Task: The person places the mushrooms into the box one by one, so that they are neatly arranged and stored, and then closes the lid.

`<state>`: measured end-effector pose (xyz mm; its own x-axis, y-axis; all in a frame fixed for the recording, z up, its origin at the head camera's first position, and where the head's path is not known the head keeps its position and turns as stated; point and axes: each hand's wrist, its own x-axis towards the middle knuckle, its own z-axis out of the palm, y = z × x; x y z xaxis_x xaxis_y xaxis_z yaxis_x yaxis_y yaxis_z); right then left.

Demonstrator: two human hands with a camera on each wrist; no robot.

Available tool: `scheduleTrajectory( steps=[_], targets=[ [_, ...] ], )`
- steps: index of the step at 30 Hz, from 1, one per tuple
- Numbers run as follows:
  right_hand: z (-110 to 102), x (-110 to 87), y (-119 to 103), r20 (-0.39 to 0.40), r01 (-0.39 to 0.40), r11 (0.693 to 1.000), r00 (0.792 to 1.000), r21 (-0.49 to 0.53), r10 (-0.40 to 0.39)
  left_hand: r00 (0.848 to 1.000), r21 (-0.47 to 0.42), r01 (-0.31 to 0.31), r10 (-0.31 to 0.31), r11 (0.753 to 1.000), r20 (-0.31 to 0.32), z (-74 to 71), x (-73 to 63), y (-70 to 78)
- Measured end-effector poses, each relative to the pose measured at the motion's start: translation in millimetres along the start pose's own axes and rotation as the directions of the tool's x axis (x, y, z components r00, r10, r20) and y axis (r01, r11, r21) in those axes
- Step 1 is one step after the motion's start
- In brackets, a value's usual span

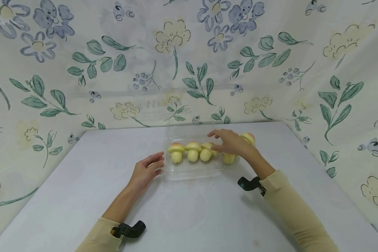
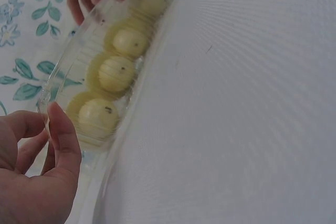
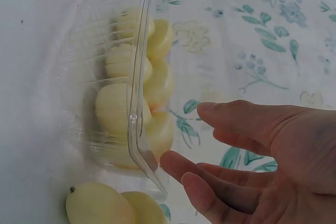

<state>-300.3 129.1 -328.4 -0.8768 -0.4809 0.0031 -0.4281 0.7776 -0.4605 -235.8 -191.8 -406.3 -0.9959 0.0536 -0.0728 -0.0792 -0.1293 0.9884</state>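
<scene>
A clear plastic box (image 1: 192, 174) stands on the table, with a row of pale yellow mushroom-shaped pieces (image 1: 193, 152) in it. My left hand (image 1: 146, 171) is at the box's left side, its fingers lightly bent and spread at the edge. In the left wrist view, the fingertips are right at the clear rim (image 2: 51, 85). Over the box's right end, my right hand (image 1: 231, 142) has thumb and fingers apart, nothing between them. One mushroom-shaped piece (image 3: 100, 204) lies outside the box, beside its right end. A reddish-yellow cap (image 1: 248, 138) shows behind my right hand.
The white table (image 1: 189, 213) stretches around the box on all sides. A flower-patterned cloth (image 1: 151, 70) hangs behind it and along both sides. Each wrist bears a black strap-mounted device, such as the one on the right wrist (image 1: 249, 183).
</scene>
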Motion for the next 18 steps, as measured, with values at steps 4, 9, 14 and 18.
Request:
scheduleTrajectory(
  steps=[4, 9, 14, 18],
  targets=[
    [-1, -6.4, 1, -0.006, 0.018, 1.0, 1.0, -0.005, -0.018, 1.0, 0.004, 0.001, -0.001, 1.0, 0.005, 0.1, 1.4, -0.3],
    [-5, -14.2, 3, -0.018, 0.029, 1.0, 0.999, 0.007, -0.029, 1.0, 0.002, 0.007, -0.007, 1.0, 0.005, -0.2, 2.9, -0.6],
    [-7, -20.2, 8, -0.029, 0.031, 0.999, 0.999, 0.018, -0.03, 1.0, 0.011, 0.018, -0.018, 1.0, 0.001, 0.0, 2.8, -0.5],
    [-6, -23.7, 15, -0.029, 0.028, 0.999, 0.999, 0.036, -0.027, 1.0, 0.014, 0.019, -0.019, 1.0, 0.0, 0.3, 2.2, 0.0]
  ],
)
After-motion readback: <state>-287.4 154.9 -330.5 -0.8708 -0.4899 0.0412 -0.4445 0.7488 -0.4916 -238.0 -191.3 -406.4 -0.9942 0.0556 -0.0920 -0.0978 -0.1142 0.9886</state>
